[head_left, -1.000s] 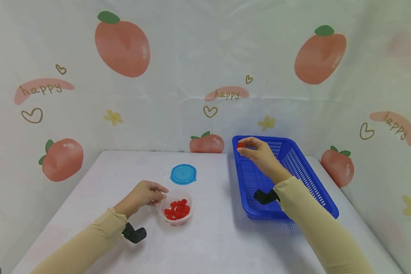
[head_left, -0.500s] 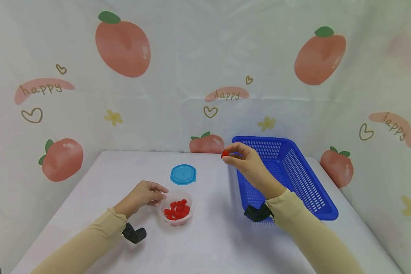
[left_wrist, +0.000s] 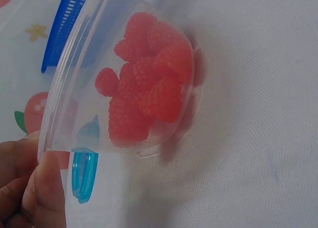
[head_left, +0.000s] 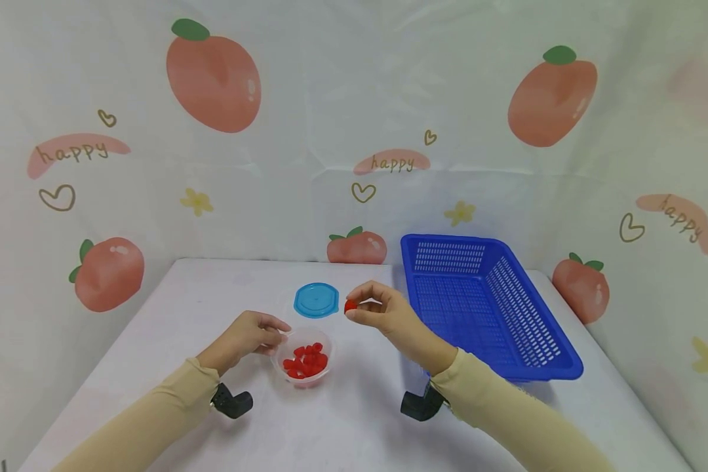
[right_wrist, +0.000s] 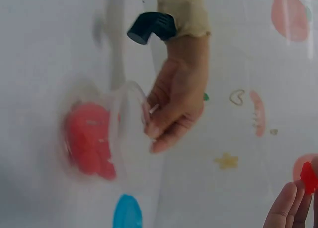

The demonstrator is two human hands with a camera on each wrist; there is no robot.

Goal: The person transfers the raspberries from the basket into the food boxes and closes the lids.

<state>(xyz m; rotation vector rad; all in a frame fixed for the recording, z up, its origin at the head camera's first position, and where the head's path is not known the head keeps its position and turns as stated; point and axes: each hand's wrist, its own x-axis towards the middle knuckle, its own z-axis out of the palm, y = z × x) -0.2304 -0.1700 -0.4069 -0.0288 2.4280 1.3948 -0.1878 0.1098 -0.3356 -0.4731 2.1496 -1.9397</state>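
Note:
A clear plastic bowl (head_left: 280,371) with several raspberries (left_wrist: 144,79) in it stands on the white table. My left hand (head_left: 249,341) pinches the bowl's rim at its left side; in the left wrist view the thumb and a finger (left_wrist: 48,181) show at that rim. Between the thumb and fingertips of my right hand (head_left: 392,318) is one raspberry (head_left: 350,306), raised above the table between the bowl and the blue basket. The same raspberry (right_wrist: 308,178) shows at the edge of the right wrist view.
A blue plastic basket (head_left: 551,321) stands at the right, its near left corner behind my right forearm. Behind the bowl lies a blue lid (head_left: 316,300) flat on the table (head_left: 230,282). A fruit-printed cloth (head_left: 307,85) hangs along the back.
My right hand has moved left and toward me, from over the basket to near the lid, with the raspberry in its fingers. The left hand stays at the bowl.

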